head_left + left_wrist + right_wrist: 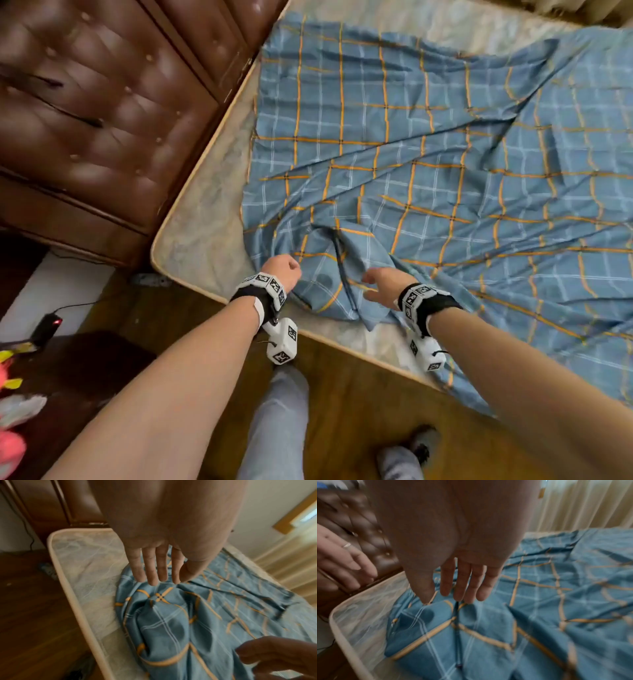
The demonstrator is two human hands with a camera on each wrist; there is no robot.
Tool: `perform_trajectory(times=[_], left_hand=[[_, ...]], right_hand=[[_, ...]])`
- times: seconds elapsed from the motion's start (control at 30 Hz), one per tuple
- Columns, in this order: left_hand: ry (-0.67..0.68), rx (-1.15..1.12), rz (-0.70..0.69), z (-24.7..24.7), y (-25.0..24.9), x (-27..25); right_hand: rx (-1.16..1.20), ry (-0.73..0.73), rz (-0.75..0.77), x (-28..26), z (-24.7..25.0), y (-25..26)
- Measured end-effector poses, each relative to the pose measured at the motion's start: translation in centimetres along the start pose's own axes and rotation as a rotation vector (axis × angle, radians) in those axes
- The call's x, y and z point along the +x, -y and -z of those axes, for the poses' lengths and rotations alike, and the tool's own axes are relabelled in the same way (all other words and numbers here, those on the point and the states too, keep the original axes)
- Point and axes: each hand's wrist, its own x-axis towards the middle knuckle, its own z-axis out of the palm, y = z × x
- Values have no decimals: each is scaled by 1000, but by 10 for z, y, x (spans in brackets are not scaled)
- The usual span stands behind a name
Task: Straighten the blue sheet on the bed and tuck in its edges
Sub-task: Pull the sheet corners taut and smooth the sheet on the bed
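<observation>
The blue sheet with orange and white checks lies wrinkled and askew on the pale mattress, leaving bare mattress along the left and near edges. A folded-over corner with a dark hem bunches near the mattress's near corner. My left hand hovers at that bunch; in the left wrist view its fingers are straight, tips touching the sheet. My right hand is just right of the hem, with its fingers straight and spread over the sheet, gripping nothing.
A brown tufted headboard stands against the mattress's left side. Wooden floor runs along the near edge, where my legs stand. A black adapter with a red light lies on the floor at left. Curtains hang beyond the bed.
</observation>
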Motion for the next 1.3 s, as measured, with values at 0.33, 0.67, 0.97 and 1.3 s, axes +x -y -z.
perform_trajectory(times=[0.33,0.67,0.97,1.3], left_hand=[[104,-143,407,-32,128,146],[117,-974,282,-44,103,145],[-170,-1013,219,37,91,108],[-143,-316,66,135,128,42]], right_hand=[[-162,11,-141,152,-108,81],[417,-271,-508,153,-90,38],[385,-117,-326,138,-56,48],[410,110,159,131,-15,173]])
